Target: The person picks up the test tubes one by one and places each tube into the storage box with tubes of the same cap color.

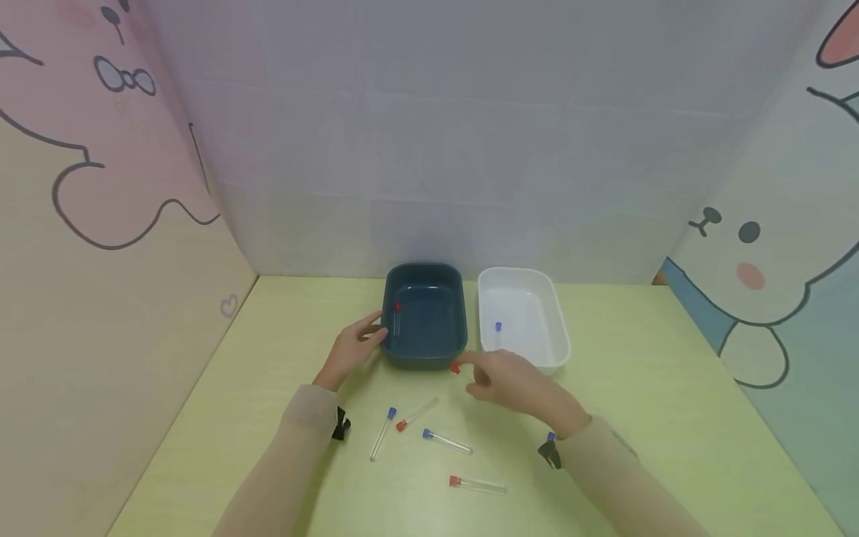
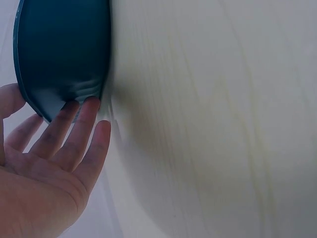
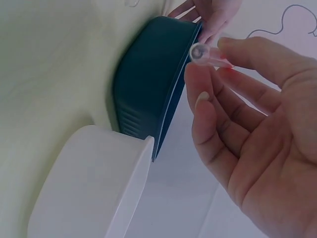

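Note:
My right hand (image 1: 513,379) pinches a test tube with a red cap (image 1: 455,368) between thumb and fingers, at the front right corner of the dark blue bin (image 1: 424,364). In the right wrist view the clear end of that tube (image 3: 200,53) faces the camera. My left hand (image 1: 350,352) touches the dark bin's left side with its fingers extended; the left wrist view shows the fingertips (image 2: 91,104) against the bin's wall. Inside the dark bin lies a red-capped tube (image 1: 397,317). A blue-capped tube (image 1: 499,328) lies in the white bin (image 1: 560,328).
In front of the bins on the table (image 1: 268,418) lie a blue-capped tube (image 1: 382,435), a red-capped tube (image 1: 417,415), another blue-capped tube (image 1: 447,441) and a red-capped tube (image 1: 478,485). A blue cap (image 1: 552,436) shows beside my right wrist. Printed walls enclose the table.

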`<state>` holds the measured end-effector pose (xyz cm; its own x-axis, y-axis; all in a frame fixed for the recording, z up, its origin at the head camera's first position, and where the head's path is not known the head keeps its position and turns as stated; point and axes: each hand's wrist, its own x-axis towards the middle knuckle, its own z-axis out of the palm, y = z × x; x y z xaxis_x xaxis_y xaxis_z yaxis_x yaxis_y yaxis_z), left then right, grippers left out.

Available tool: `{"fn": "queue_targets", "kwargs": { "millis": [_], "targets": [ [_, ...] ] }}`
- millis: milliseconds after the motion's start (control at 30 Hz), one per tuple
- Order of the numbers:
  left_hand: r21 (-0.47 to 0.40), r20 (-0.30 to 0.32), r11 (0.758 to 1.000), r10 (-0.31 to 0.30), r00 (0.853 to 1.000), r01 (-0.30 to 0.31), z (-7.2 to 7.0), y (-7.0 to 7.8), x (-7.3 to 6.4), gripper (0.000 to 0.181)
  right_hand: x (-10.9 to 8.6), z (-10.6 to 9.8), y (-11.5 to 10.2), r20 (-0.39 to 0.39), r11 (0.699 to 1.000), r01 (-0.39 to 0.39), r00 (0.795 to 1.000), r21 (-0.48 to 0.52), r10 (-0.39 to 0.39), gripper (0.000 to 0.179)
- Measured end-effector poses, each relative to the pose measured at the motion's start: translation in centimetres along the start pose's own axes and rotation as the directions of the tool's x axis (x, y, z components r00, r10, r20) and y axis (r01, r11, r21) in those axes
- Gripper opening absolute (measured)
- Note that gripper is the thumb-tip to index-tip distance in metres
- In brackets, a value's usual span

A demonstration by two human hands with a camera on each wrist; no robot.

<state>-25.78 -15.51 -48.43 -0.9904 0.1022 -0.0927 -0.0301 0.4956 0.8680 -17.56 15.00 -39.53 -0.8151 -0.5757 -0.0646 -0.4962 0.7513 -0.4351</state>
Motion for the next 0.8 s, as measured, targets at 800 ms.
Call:
{"fn": "queue_targets", "kwargs": {
  "millis": [800],
  "targets": [
    [-0.007, 0.005, 1.000, 0.006, 1.000, -0.006, -0.1, -0.4, 0.2, 0.055, 6.1, -1.4, 0.1, -0.138, 0.970, -0.064, 0.986, 0.234, 0.098, 0.059]
  ]
}}
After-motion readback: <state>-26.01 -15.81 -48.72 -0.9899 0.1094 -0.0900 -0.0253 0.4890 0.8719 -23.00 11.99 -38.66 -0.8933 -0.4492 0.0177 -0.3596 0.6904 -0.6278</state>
